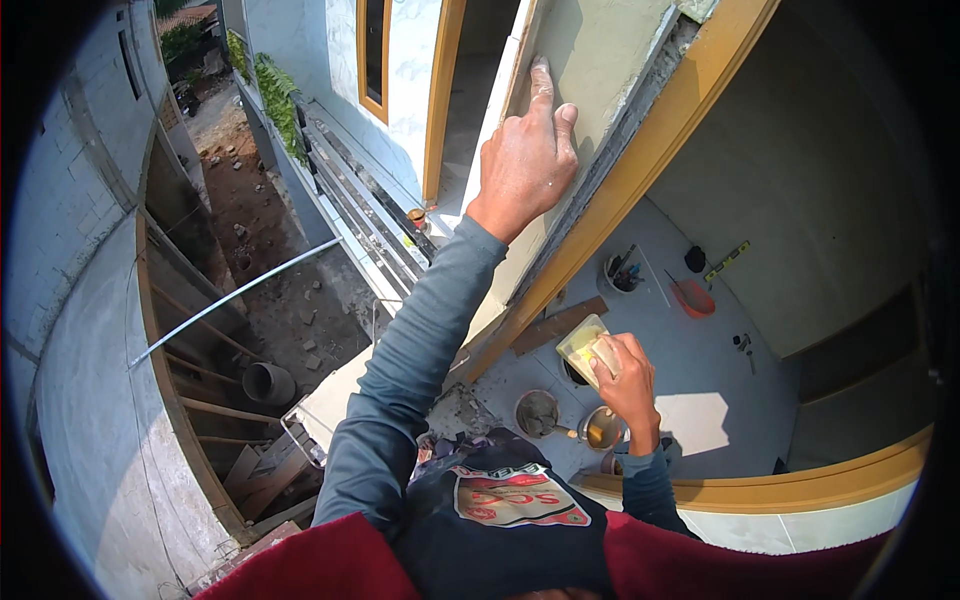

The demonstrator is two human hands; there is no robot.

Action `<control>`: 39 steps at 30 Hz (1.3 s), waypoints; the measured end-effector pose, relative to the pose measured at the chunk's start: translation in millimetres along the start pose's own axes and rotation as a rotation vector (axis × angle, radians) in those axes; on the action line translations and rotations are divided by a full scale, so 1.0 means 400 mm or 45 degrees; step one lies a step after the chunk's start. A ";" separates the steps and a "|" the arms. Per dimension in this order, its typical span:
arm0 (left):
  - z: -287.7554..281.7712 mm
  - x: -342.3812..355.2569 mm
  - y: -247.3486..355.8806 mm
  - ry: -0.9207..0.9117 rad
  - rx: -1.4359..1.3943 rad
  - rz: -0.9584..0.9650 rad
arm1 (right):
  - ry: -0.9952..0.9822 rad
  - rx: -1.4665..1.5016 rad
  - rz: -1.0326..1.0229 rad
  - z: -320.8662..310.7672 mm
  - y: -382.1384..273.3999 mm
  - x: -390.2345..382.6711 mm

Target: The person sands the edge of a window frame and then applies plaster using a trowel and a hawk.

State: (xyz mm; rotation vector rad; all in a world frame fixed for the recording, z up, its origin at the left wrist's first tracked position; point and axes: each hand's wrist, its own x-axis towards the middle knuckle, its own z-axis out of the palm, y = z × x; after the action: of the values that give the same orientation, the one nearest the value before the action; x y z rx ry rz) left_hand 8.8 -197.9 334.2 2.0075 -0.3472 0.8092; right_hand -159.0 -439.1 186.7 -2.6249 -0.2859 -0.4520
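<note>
My left hand (527, 165) reaches up to a narrow plastered wall strip (585, 100), its index finger stretched onto the surface beside a thin edge, thumb apart and other fingers curled. My right hand (625, 380) grips a translucent plastic container (580, 338) with yellowish stuff inside, at lower right over the tiled room. A pale flat piece at its fingers is too unclear to name. An ochre door frame (680, 90) runs diagonally beside the plaster.
Buckets (537, 412), a tool pail (622, 282), an orange bowl (692, 300) and a level (727, 260) lie on the floor below. At left are black rails (360, 200), a pale pipe (235, 300) and a drop to rubble ground (270, 230) with a concrete ring (268, 382).
</note>
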 end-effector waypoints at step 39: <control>0.014 -0.060 -0.048 0.022 -0.476 -0.067 | -0.220 -0.059 0.139 -0.004 -0.007 0.080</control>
State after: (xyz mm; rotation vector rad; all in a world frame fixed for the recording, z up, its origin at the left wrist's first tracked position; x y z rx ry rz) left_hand 3.3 -193.9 303.7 1.6531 -0.4019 0.6726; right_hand -130.6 -433.4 200.7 -2.7128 -0.1876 -0.1976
